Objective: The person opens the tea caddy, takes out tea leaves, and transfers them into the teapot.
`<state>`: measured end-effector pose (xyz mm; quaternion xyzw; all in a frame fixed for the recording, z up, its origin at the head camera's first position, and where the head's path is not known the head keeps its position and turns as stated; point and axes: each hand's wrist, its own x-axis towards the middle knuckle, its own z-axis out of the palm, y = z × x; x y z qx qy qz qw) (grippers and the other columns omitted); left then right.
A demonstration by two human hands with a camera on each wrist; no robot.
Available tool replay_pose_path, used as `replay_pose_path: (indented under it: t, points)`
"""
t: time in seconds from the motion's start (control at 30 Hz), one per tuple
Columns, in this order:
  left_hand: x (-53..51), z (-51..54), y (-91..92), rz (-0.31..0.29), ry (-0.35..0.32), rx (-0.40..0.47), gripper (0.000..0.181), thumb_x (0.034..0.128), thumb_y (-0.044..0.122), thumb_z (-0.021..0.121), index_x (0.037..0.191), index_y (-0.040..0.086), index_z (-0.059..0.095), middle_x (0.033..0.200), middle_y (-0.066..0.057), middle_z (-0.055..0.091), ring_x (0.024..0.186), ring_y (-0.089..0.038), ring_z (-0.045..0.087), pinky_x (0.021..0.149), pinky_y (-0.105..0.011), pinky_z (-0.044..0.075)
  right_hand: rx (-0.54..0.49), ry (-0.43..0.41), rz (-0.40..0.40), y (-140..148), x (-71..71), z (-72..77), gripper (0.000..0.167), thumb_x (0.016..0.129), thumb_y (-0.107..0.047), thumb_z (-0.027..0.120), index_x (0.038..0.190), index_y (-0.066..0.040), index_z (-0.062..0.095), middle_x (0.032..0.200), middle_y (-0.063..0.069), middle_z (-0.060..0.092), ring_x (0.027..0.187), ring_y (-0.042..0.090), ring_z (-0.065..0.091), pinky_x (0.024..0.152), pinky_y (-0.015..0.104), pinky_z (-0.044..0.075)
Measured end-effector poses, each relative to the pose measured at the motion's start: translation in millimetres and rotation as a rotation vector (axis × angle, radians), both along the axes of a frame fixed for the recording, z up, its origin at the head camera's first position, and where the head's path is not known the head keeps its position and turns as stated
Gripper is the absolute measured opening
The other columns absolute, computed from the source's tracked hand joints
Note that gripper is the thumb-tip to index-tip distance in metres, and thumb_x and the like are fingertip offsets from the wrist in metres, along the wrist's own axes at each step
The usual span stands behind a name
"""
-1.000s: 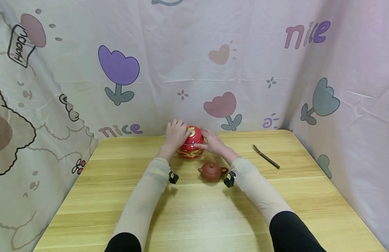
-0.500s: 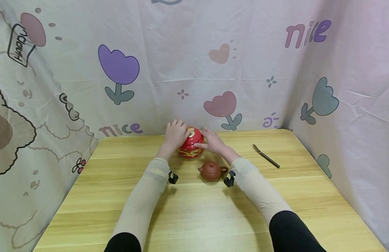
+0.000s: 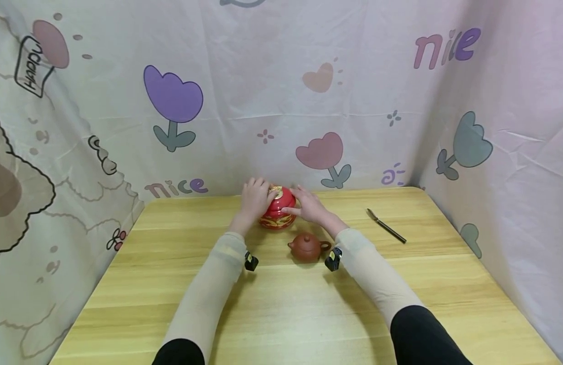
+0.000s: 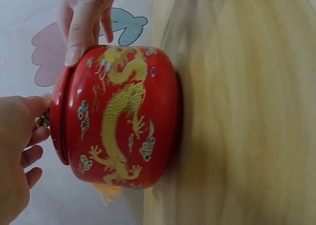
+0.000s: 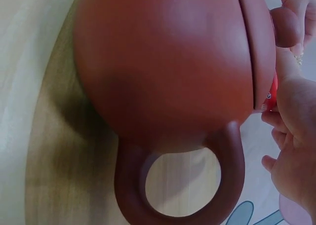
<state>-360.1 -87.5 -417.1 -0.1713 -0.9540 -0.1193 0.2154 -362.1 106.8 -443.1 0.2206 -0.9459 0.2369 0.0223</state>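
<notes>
A red lidded jar (image 3: 277,221) with a gold dragon stands upright near the table's back edge. My left hand (image 3: 255,199) reaches over its top, thumb and fingers pinching the gold knob (image 4: 43,119) of the lid (image 4: 58,117). That lid sits on the jar's mouth, a dark seam showing below it in the left wrist view. On the jar's right, my right hand (image 3: 310,207) holds its side, thumb in front and other fingers farther back. A brown clay teapot (image 3: 306,248) rests in front of the jar, under my right wrist, touched by neither hand.
A slim dark-handled knife-like tool (image 3: 386,226) lies on the right of the wooden table (image 3: 172,284). A printed cloth (image 3: 245,91) hangs behind and along both sides. An orange tassel (image 4: 106,191) shows beside the jar in the left wrist view.
The lid and my left hand have come down slightly, so the lid sits lower on the jar. My right hand, the teapot and the knife-like tool stay in place.
</notes>
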Motion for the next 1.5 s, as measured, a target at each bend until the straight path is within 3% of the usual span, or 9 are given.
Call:
replay_pose_path:
  t: [0.23,0.57,0.87,1.1,1.27,1.5]
  points:
    - [4.2,-4.7,-0.1,0.016,0.006,0.146,0.028,0.0970,0.032,0.059,0.107,0.010,0.072,0.108,-0.009,0.067,0.103,-0.028,0.053,0.084,-0.045,0.045,0.031,0.017,0.013,-1,-1.2,2.0,0.080,0.090,-0.054,0.060,0.151,-0.007,0.036,0.157,0.015,0.034,0.150,0.037,0.021,0.116,0.064,0.021]
    - [16.5,-7.9,-0.6,0.054,0.001,0.208,0.031,0.0937,0.027,0.063,0.120,0.012,0.070,0.113,-0.010,0.066,0.106,-0.030,0.052,0.088,-0.046,0.045,0.065,0.032,0.003,8,-3.3,3.5,0.083,0.091,-0.056,0.058,0.153,-0.007,0.030,0.160,0.014,0.028,0.151,0.035,0.018,0.117,0.062,0.021]
    - [35.0,-7.9,-8.8,0.096,-0.056,0.318,0.034,0.0926,0.029,0.065,0.119,0.009,0.069,0.116,-0.013,0.065,0.109,-0.031,0.051,0.097,-0.049,0.041,0.078,0.056,0.010,37,8.8,2.3,0.079,0.094,-0.051,0.057,0.153,-0.006,0.028,0.160,0.014,0.028,0.151,0.034,0.017,0.120,0.057,0.018]
    - [48.0,-4.8,-12.6,0.096,-0.139,0.473,0.037,0.0922,0.030,0.065,0.122,0.009,0.068,0.122,-0.016,0.064,0.115,-0.035,0.052,0.103,-0.052,0.038,0.093,0.105,-0.004,61,19.5,2.3,0.070,0.096,-0.042,0.057,0.150,-0.002,0.035,0.158,0.017,0.030,0.149,0.036,0.023,0.119,0.058,0.021]
    - [61.6,-3.2,-18.2,0.129,-0.216,0.505,0.040,0.0946,0.034,0.062,0.128,0.012,0.063,0.131,-0.016,0.060,0.125,-0.037,0.048,0.107,-0.055,0.035,0.096,0.165,-0.005,73,29.1,1.0,0.067,0.096,-0.038,0.059,0.148,-0.002,0.038,0.156,0.017,0.035,0.147,0.038,0.027,0.117,0.060,0.022]
    - [87.2,3.3,-31.0,0.138,-0.228,0.449,0.049,0.0969,0.043,0.055,0.137,0.015,0.056,0.140,-0.015,0.054,0.134,-0.037,0.042,0.112,-0.058,0.030,0.118,0.221,-0.060,93,52.4,5.8,0.065,0.095,-0.038,0.059,0.147,-0.004,0.040,0.154,0.018,0.037,0.147,0.038,0.027,0.116,0.061,0.024]
